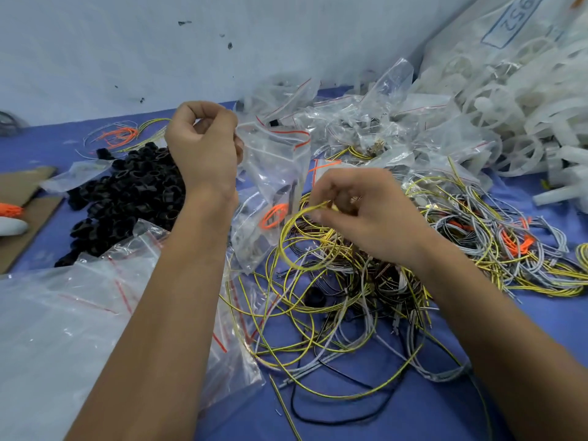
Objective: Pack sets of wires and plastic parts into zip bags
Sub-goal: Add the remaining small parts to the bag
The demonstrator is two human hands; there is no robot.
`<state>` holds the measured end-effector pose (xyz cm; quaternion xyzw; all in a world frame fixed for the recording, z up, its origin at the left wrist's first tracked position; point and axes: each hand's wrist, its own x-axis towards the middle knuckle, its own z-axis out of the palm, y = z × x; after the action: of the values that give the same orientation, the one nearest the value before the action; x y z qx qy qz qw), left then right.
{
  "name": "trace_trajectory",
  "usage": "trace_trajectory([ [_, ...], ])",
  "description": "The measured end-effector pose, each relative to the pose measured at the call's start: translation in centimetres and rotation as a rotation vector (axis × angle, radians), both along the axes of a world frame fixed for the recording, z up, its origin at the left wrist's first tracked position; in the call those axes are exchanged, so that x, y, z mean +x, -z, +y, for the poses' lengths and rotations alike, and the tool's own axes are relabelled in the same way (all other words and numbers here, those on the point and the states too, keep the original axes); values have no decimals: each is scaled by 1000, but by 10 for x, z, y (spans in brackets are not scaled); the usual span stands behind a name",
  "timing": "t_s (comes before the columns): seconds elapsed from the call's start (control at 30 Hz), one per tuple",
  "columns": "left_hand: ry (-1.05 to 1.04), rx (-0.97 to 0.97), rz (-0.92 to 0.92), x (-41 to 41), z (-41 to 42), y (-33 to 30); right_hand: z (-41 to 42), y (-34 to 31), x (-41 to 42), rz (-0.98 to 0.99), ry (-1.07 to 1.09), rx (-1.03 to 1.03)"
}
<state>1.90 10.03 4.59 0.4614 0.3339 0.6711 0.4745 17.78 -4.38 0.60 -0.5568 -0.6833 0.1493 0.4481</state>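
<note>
A blue tabletop [429,409] runs up to a pale wall [127,52] marked with a few dark specks. At the left edge, flat pieces of brown cardboard [30,224] lie on the tabletop, with a white object [11,226] resting on them, partly cut off by the frame.

text: "952", upside down, boxed | on: large clear bag [496,36] | rest cut off

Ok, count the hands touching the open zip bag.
1. The left hand pinches the zip bag at its top edge; the right hand pinches a yellow wire loop just beside it.
</note>
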Motion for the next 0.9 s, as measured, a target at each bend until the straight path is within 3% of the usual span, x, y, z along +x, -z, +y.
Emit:
trace_trajectory([
  [0.1,29,13,17,1,-2,1,3,6,6,-136,229,169],
  [0.3,55,48,60,1,-5,1,5,10,20,-84,515,298],
  [0.5,44,75,84,1,-5,3,5,8,40,388,711,402],
  [0.67,203,167,288,16,-15,16,7,9,55,708,826,474],
  [0.73,277,204,386,28,-24,24,5,7,60,619,862,486],
  [0.9,319,246,506,51,-42,39,-7,0,64,54,833,543],
])
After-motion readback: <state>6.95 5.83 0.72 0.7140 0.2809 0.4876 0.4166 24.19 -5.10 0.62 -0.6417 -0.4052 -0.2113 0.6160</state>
